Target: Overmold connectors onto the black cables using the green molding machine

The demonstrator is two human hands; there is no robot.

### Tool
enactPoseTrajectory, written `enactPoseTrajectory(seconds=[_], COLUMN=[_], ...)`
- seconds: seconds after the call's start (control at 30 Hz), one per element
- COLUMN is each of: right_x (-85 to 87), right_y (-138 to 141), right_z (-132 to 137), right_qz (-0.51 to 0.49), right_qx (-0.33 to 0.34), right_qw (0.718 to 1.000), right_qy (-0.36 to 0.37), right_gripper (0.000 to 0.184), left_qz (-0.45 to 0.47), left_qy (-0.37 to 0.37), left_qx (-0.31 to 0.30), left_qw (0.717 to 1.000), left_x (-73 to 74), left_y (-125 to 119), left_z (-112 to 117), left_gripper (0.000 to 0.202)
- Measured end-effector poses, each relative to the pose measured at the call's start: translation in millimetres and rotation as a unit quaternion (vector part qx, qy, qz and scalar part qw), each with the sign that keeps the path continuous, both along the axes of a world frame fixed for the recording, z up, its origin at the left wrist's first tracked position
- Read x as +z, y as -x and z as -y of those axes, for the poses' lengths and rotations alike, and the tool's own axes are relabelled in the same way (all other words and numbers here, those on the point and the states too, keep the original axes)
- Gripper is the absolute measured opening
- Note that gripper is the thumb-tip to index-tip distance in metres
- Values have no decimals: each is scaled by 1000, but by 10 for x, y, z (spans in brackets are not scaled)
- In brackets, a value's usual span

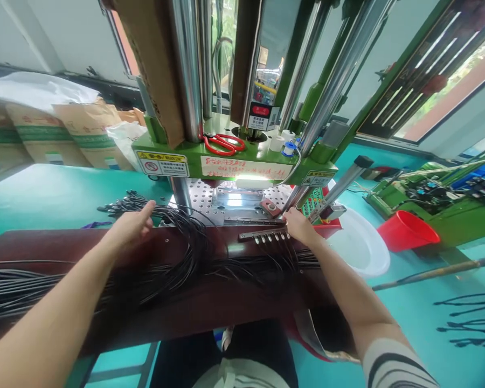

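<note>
My left hand (130, 228) is over the left part of the dark red table, beside a bundle of black cables (189, 237). Its thumb stands apart from the partly curled fingers, and no held thing shows between them. My right hand (299, 225) is closed on the right end of a dark metal bar (262, 235). Several silvery connector ends stick out along the bar's near side, with thin black cables running from them. Just behind lies a second narrow bar (253, 221), at the front of the press bed (200, 196).
A green press (226, 156) with steel columns stands ahead, red-handled scissors (224, 144) on its plate. More black cables (20, 293) lie along the table (186, 312). To the right are a white tub (358, 242), a red bucket (408, 230) and a green button panel (313, 202).
</note>
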State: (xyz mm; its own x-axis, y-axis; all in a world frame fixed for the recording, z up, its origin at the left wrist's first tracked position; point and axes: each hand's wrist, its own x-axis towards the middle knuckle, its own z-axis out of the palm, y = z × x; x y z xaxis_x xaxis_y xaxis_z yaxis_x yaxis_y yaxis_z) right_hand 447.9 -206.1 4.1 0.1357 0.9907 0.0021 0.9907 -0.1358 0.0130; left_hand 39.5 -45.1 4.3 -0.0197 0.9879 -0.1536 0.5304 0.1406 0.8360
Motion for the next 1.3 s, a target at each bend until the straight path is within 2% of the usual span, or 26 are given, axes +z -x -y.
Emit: enactPoseTrajectory(seconds=[0.03,0.07,0.1,0.13,0.17,0.2,0.27,0.33,0.43,0.53,0.63,0.7,0.77,0.8,0.87,0.9,0.97,1.0,1.07,1.17,1.23,1.3], right_x=[21,37,47,53,59,66,97,163,310,460,575,639,701,733,797,826,865,870,845,729,634,555], right_y=[19,38,59,78,97,112,130,126,86,51,65,98,132,146,167,176,192,200,213,208,191,177], right_z=[65,121,163,190,203,203,179,142,98,68,31,-13,-80,-122,-221,-275,-384,-437,-538,-676,-765,-857], right_qz=[15,28,40,52,65,76,91,94,82,57,23,4,-16,-27,-51,-64,-91,-104,-127,-152,-161,-169], right_qx=[18,37,53,64,72,77,86,97,104,97,93,88,80,76,69,68,68,69,68,51,35,17], right_qw=[1000,998,996,994,992,991,987,984,980,979,981,985,988,990,992,992,991,989,987,985,985,984], right_qy=[16,35,52,66,76,85,101,120,148,171,168,150,128,117,96,87,77,74,71,66,59,49], right_gripper=[32,33,34,35,36,35,33,32,30,30,29,29,31,32,31,30,27,26,28,35,38,40], left_qz=[-75,-137,-167,-174,-178,-188,-224,-263,-309,-345,-328,-265,-160,-92,66,160,328,385,442,418,387,380], left_qy=[-48,-133,-230,-321,-393,-438,-475,-465,-415,-380,-377,-380,-339,-288,-108,4,194,254,307,356,396,413], left_qx=[-18,-19,-22,-57,-118,-183,-290,-345,-361,-318,-297,-300,-321,-336,-344,-325,-253,-220,-194,-240,-265,-261], left_qw=[996,981,958,929,894,860,800,771,776,797,814,834,869,892,931,932,889,860,820,800,790,785], left_x=[62,122,175,215,238,243,194,89,-82,-183,-181,-119,-18,39,140,175,197,182,115,-5,-44,-39], left_y=[-18,-59,-121,-203,-296,-396,-582,-719,-832,-888,-922,-956,-1035,-1101,-1292,-1415,-1689,-1827,-2069,-2281,-2326,-2328], left_z=[111,240,380,517,641,741,845,836,738,681,704,793,967,1083,1338,1456,1623,1658,1631,1426,1264,1121], left_gripper=[41,37,32,30,31,33,38,40,39,38,34,30,26,24,27,32,38,36,31,29,28,24])
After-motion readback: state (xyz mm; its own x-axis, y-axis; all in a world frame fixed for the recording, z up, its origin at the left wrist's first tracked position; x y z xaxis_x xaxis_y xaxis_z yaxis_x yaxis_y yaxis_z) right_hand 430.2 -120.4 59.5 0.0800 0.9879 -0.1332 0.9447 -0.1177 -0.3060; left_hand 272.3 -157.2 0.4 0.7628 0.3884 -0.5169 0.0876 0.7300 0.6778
